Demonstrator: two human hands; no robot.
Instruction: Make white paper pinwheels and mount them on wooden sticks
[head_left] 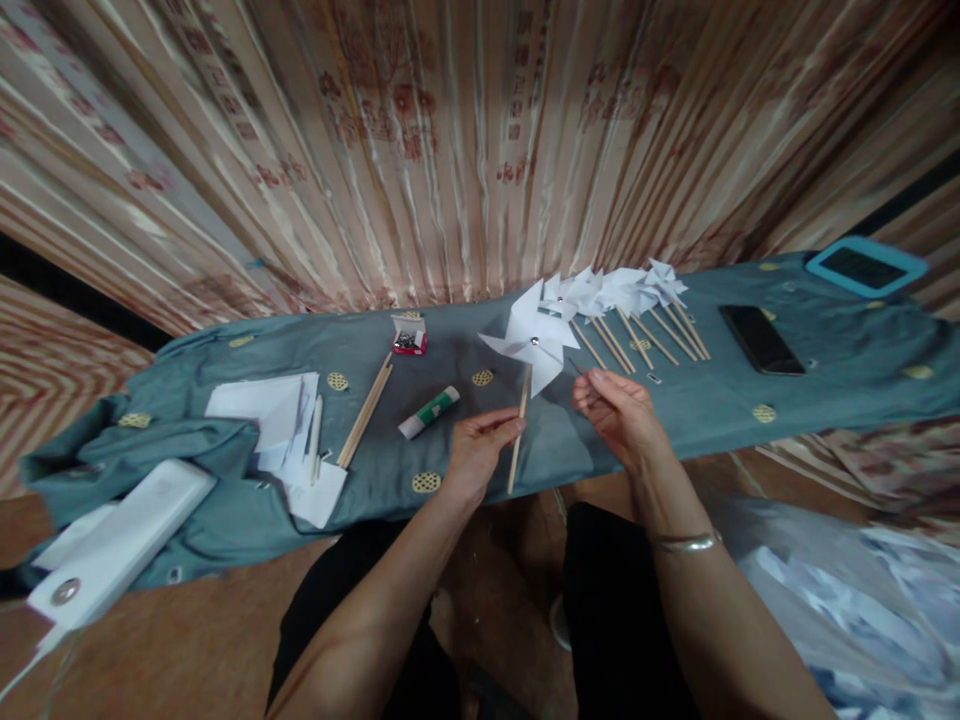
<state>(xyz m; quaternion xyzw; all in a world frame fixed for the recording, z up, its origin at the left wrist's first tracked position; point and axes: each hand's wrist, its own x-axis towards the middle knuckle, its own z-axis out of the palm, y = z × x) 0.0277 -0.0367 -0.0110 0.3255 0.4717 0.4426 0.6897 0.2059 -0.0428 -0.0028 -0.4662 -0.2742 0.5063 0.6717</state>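
Note:
A white paper pinwheel [550,352] on a thin wooden stick stands up in front of me, a shiny pin head at its centre. Around the stick, below the paper blades, my left hand [480,450] is closed. My right hand [611,405] is just right of the blades, its fingers pinched together. A thin dark tip shows at those fingers, too small to name. Behind lie several finished pinwheels [626,290] in an overlapping row, their sticks pointing toward me.
Left of my hands are a glue stick [429,412], a small red box of pins [409,340], loose wooden sticks [366,412], paper sheets [262,400] and a white power bank [124,545]. A phone [761,340] and a blue-framed device [866,266] lie right on the cloth-covered table [705,405].

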